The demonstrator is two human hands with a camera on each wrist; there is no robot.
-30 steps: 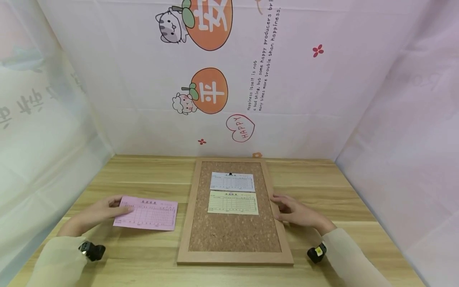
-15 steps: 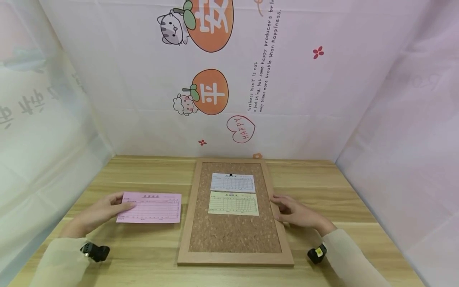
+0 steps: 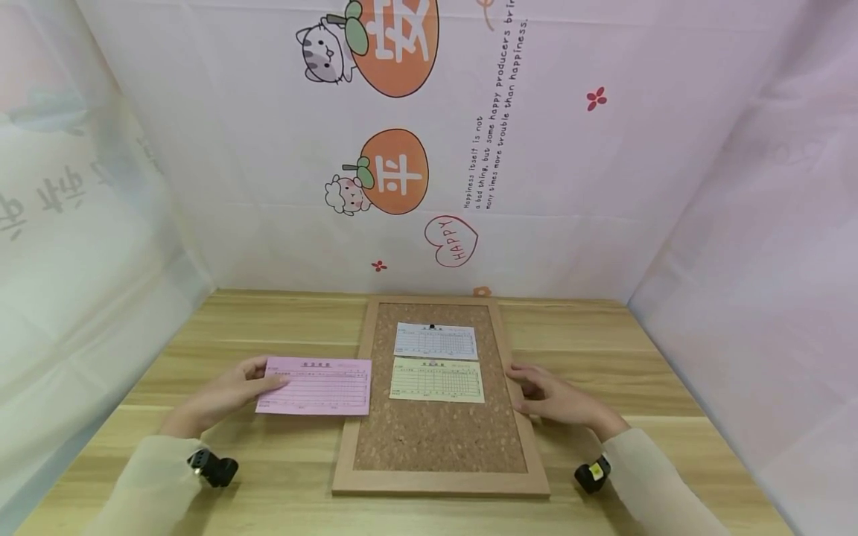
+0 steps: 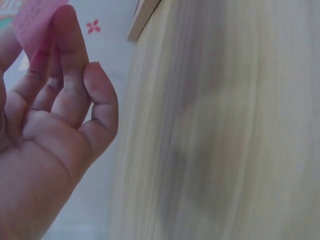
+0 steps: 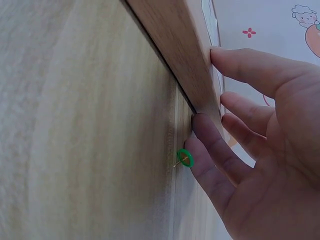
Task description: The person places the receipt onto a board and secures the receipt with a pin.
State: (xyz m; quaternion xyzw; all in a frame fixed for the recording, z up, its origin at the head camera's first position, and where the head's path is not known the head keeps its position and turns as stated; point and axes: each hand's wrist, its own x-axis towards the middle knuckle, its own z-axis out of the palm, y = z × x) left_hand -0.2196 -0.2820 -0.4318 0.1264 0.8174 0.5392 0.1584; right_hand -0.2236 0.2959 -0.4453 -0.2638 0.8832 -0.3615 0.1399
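My left hand pinches a pink form slip by its left end in the head view. The slip's right end overlaps the left frame of a cork board. The pale blue slip lies on the cork under a black pin. Just below it is a yellow slip with a small pale pin at its top. My right hand holds the board's right edge. Beside its lower fingertips is a green thumbtack in the right wrist view; whether fingers hold it I cannot tell.
The board lies flat on a wood-grain table. A printed white cloth hangs behind, with more cloth on both sides. Black wrist cameras sit on both sleeves.
My left hand has carried the pink slip to the right, levelling it, from bare table until it overlaps the board's edge. The right hand and the board stay in place.
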